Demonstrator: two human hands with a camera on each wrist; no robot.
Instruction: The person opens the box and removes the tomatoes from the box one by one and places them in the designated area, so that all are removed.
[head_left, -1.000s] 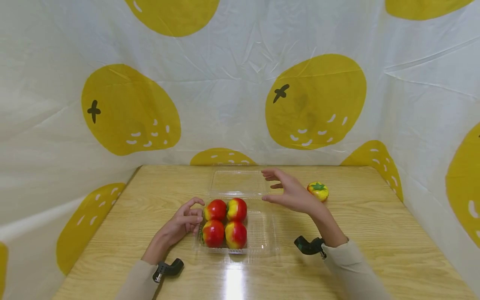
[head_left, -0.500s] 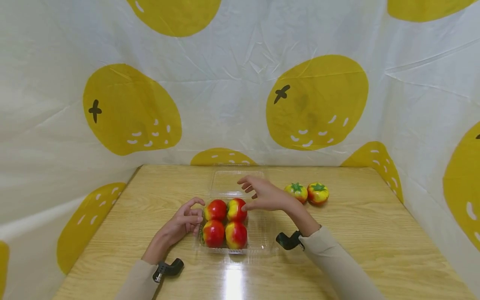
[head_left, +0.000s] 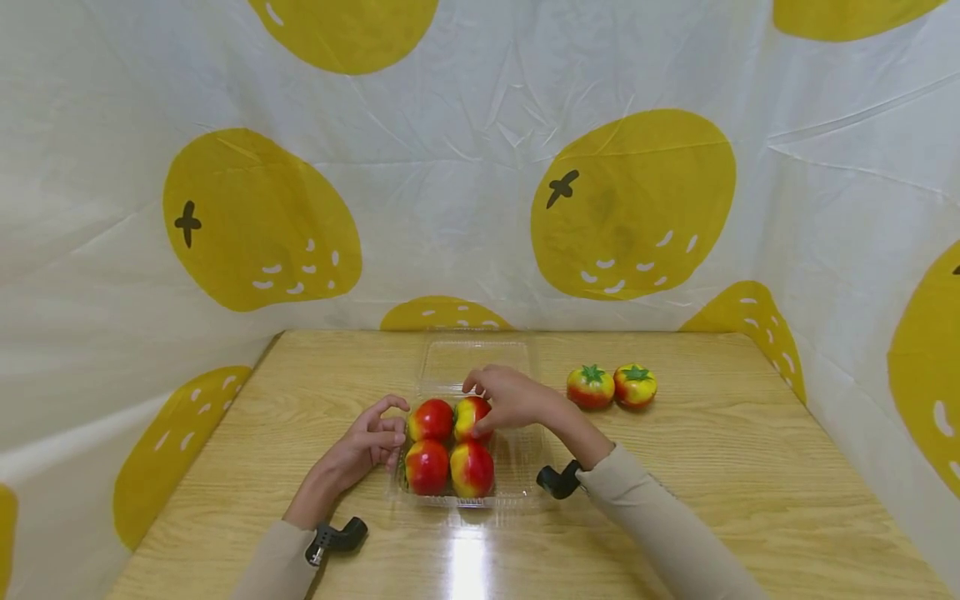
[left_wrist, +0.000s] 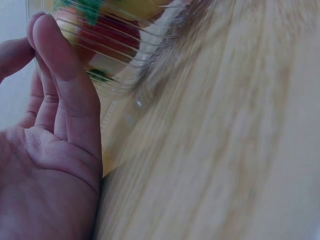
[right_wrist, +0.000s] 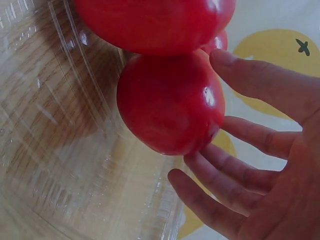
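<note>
Several red-and-yellow tomatoes sit in a clear plastic clamshell box (head_left: pixel 525 467). My right hand (head_left: pixel 513 400) reaches over the back right tomato (head_left: pixel 468 417), thumb on one side and fingers on the other. The right wrist view shows the thumb and fingertips right at the skin of that red tomato (right_wrist: pixel 170 105). At the box's left side is my left hand (head_left: pixel 367 437), its fingers loosely bent. In the left wrist view its fingertips (left_wrist: pixel 45 30) lie along the ribbed box wall (left_wrist: pixel 120 35), with a tomato showing behind the plastic.
Two more tomatoes with green leafy tops, one (head_left: pixel 590 387) beside the other (head_left: pixel 635 385), stand on the wooden table (head_left: pixel 712 467) to the right. The box's clear lid (head_left: pixel 476 364) lies back behind it. A fruit-print curtain (head_left: pixel 450 183) encloses the table.
My right hand has moved left from near the loose tomatoes to the back right tomato in the box, its fingers closing around it. My left hand has stayed at the box's left side.
</note>
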